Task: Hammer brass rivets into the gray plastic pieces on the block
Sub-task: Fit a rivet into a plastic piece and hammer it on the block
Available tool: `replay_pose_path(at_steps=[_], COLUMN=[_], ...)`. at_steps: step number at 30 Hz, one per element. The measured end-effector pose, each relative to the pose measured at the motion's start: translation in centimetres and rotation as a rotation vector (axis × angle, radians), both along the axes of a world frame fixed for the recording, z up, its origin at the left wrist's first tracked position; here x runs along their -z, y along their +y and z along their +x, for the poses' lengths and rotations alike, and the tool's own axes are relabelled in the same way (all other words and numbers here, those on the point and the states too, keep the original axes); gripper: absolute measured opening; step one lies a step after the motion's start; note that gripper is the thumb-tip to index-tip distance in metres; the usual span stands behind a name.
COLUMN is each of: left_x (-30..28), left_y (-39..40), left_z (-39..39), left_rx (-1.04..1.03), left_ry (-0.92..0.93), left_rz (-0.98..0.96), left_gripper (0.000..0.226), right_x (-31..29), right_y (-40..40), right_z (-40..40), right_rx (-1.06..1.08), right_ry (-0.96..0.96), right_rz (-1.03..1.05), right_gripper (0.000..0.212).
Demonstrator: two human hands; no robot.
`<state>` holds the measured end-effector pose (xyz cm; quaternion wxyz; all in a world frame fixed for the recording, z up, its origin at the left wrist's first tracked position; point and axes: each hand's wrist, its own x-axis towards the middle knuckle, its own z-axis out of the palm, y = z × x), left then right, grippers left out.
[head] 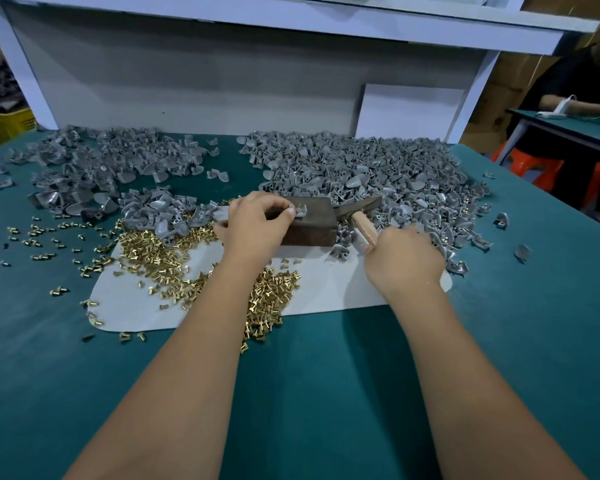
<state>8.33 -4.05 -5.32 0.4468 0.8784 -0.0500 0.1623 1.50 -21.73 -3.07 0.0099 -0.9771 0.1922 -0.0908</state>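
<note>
A dark brown block [309,225] stands on a white mat [326,289] at the table's middle. On its top lies a gray plastic piece [300,212] with a brass rivet in it, pinched by my left hand [255,221]. My right hand [400,259] grips the wooden handle of a hammer [361,214]; its dark head hangs just right of the block, close to the top edge. Loose brass rivets [160,258] lie heaped on the mat's left part and under my left forearm.
Big heaps of gray plastic pieces cover the back right [378,171] and back left [111,161] of the green table [326,393]. A white shelf frame [222,81] closes the back. Another person sits at a table at far right [568,105].
</note>
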Motion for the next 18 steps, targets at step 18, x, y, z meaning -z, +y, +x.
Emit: replay_pose_path(at_steps=[18], left_x=[-0.1], left_y=[-0.3], left_z=[-0.1], left_rx=[-0.043], left_ry=[-0.026], left_rz=[-0.016], left_gripper=[0.022], right_x=[-3.8], right_y=[1.4], right_z=[-2.2], right_rx=[-0.29], right_ry=[-0.281], right_rz=[0.358], right_gripper=[0.045])
